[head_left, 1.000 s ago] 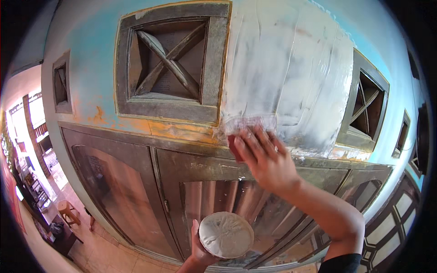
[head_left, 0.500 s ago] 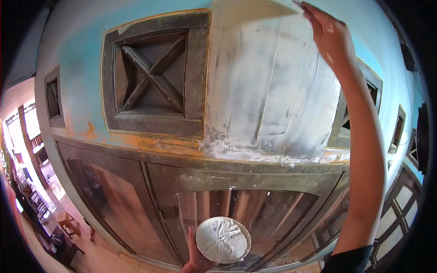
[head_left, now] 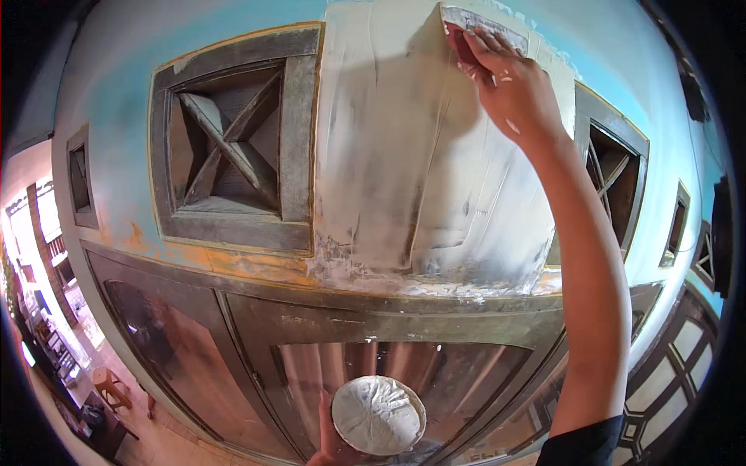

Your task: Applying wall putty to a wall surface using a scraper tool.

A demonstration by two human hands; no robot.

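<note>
R hand (head_left: 519,87) w/ scraper (head_left: 457,37) nr patch (head_left: 388,147) top edge, well abv bowl (head_left: 423,414).

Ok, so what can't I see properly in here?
In the head view:
Red-handled scraper: handle partly covered by the right hand.
Round bowl: its bottom, hidden under white putty.
Left hand: its forearm, cut off by lower edge.
Crossed-bar vent: partly behind the right forearm.

Blk short slv (head_left: 584,444), R hand (head_left: 519,92) wht-flecked
</note>
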